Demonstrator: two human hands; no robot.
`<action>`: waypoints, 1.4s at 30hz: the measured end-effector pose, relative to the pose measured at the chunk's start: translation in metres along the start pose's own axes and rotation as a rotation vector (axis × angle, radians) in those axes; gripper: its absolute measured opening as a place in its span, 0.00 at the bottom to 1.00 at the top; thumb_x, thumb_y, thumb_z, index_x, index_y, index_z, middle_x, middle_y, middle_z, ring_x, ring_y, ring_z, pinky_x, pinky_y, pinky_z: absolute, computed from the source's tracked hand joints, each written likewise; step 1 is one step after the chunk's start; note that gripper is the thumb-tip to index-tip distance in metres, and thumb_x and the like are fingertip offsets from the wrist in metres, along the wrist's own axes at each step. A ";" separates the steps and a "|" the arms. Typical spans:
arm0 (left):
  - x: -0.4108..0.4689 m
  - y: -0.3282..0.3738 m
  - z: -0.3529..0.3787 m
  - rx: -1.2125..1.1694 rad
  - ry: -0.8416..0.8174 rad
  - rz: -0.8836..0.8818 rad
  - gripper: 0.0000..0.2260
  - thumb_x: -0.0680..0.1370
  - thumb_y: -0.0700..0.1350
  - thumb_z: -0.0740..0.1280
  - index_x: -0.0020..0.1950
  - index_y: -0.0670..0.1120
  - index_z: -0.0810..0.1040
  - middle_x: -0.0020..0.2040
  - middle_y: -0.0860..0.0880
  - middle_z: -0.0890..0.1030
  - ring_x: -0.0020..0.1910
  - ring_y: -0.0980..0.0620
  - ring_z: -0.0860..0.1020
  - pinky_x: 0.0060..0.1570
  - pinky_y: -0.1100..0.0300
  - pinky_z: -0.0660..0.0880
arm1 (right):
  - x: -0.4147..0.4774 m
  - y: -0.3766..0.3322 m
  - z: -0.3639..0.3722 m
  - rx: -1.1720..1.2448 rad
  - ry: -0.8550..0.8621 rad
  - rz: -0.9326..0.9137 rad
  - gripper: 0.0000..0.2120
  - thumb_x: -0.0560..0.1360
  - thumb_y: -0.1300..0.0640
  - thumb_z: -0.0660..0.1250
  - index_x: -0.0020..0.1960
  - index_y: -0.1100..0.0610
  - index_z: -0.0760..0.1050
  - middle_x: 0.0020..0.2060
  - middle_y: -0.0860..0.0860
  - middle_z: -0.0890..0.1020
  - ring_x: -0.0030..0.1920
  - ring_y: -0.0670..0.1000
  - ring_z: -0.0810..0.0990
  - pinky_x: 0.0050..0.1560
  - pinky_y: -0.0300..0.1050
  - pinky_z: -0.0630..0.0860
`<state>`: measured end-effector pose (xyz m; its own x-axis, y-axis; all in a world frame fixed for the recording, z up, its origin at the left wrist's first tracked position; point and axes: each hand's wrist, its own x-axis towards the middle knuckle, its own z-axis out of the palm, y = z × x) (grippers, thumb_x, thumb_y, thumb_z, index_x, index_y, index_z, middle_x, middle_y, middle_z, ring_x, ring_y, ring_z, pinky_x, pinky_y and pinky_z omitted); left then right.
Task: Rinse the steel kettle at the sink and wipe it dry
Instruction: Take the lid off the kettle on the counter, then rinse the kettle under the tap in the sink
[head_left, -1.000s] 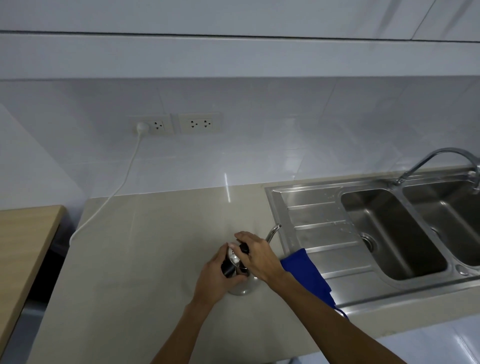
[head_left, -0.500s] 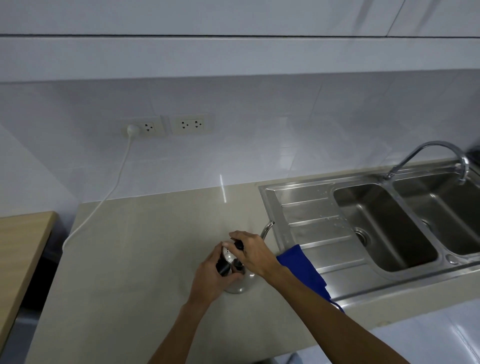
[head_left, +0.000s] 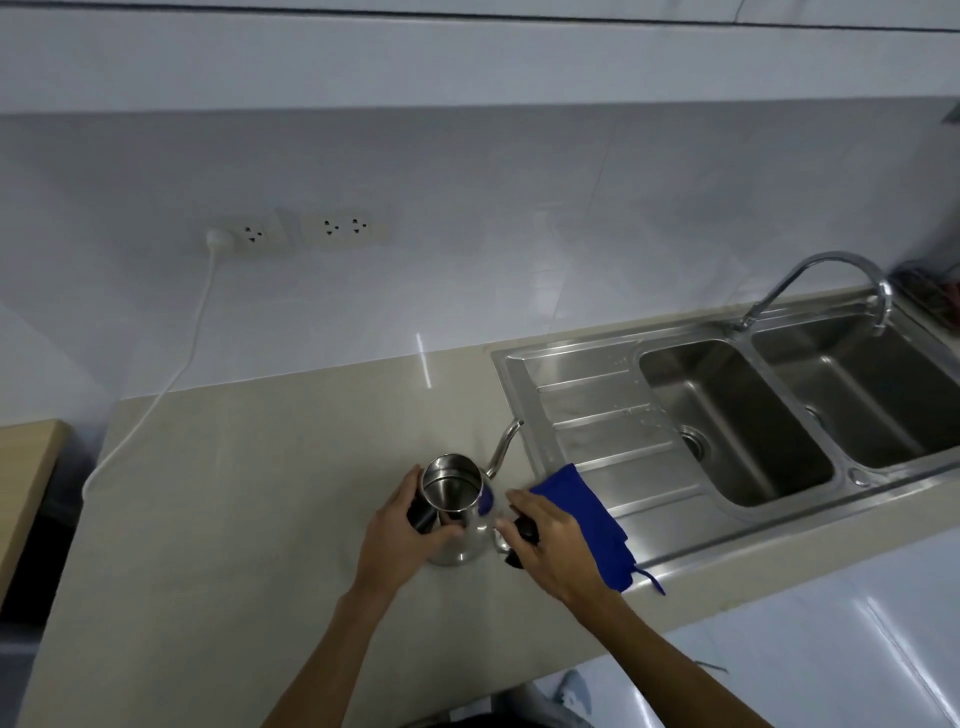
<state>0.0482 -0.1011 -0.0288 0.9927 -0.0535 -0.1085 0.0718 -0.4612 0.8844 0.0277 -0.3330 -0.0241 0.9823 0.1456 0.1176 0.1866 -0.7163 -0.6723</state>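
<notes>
The steel kettle (head_left: 460, 519) stands upright on the beige counter (head_left: 249, 519), its mouth uncovered and its thin gooseneck spout (head_left: 503, 448) pointing toward the sink. My left hand (head_left: 397, 538) is wrapped around the black handle on the kettle's left side. Just right of the kettle and low over the counter, my right hand (head_left: 553, 543) holds the kettle lid (head_left: 522, 532) by its black knob. A blue cloth (head_left: 589, 512) lies on the edge of the draining board, partly under my right wrist.
A steel double sink (head_left: 727, 426) with a ribbed draining board (head_left: 597, 410) lies to the right, under a curved faucet (head_left: 831, 270). A white cable (head_left: 156, 400) runs from the wall socket (head_left: 244, 236) along the counter's left end. A wooden table (head_left: 26, 467) sits at far left.
My right hand has lifted the lid off the kettle and carried it to the right, leaving the mouth uncovered. My left hand stays on the handle.
</notes>
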 end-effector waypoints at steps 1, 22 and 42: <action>0.000 -0.001 0.000 0.009 0.003 -0.006 0.41 0.61 0.59 0.81 0.72 0.60 0.70 0.59 0.61 0.82 0.57 0.61 0.81 0.60 0.56 0.79 | -0.010 0.007 0.001 -0.024 -0.004 0.027 0.34 0.79 0.31 0.54 0.67 0.57 0.77 0.62 0.51 0.82 0.59 0.46 0.81 0.59 0.28 0.68; -0.002 0.013 -0.001 0.014 0.027 -0.036 0.41 0.61 0.49 0.84 0.61 0.79 0.67 0.56 0.74 0.79 0.58 0.74 0.76 0.58 0.76 0.71 | -0.077 0.090 0.075 -0.344 -0.285 0.071 0.29 0.80 0.31 0.52 0.71 0.48 0.72 0.74 0.52 0.72 0.75 0.57 0.68 0.77 0.55 0.61; -0.037 -0.005 -0.009 -0.180 0.120 -0.101 0.24 0.74 0.40 0.76 0.60 0.68 0.79 0.56 0.60 0.85 0.57 0.58 0.83 0.61 0.46 0.79 | 0.081 0.018 0.032 0.615 -0.146 0.673 0.16 0.82 0.50 0.65 0.68 0.53 0.72 0.57 0.51 0.82 0.59 0.53 0.81 0.66 0.56 0.76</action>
<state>0.0116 -0.0893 -0.0252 0.9832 0.0953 -0.1554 0.1769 -0.2929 0.9396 0.1102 -0.3125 -0.0497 0.8620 -0.0557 -0.5039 -0.5042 -0.1982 -0.8406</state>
